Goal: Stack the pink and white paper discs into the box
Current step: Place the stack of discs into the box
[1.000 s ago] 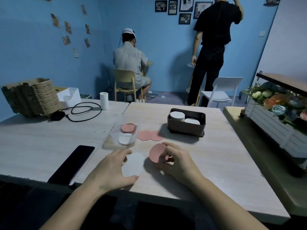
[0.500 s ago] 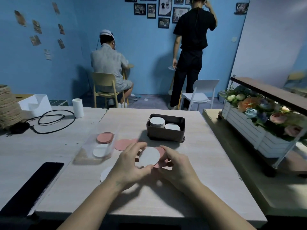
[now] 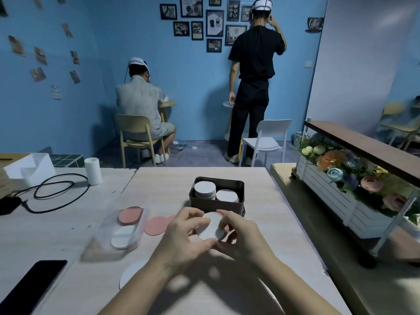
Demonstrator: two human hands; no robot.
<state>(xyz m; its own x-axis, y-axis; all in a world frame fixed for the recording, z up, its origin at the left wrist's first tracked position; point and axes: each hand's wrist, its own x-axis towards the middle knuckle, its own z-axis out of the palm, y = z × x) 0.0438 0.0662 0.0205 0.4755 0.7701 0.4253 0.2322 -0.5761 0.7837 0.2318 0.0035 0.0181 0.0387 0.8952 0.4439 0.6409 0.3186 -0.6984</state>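
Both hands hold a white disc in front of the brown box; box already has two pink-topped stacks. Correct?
One error: head view shows the left hand and right hand holding the white disc before the brown box, but both stacks inside are white-topped, not pink.

Worn on the head, facing forward and tilted down over the bench [image 3: 163, 185] from its near edge, close above the left hand [image 3: 181, 237] and right hand [image 3: 243, 239] pinching a white disc [image 3: 210, 227], with both forearms filling the bottom of the frame. Wide-angled, reaching past the box [image 3: 216, 204] just beyond the hands to the blue wall [image 3: 193, 87], a seated person [image 3: 141, 103] and a standing person [image 3: 252, 64] well behind, with a flower planter [image 3: 329, 192] at far right. Single view only.
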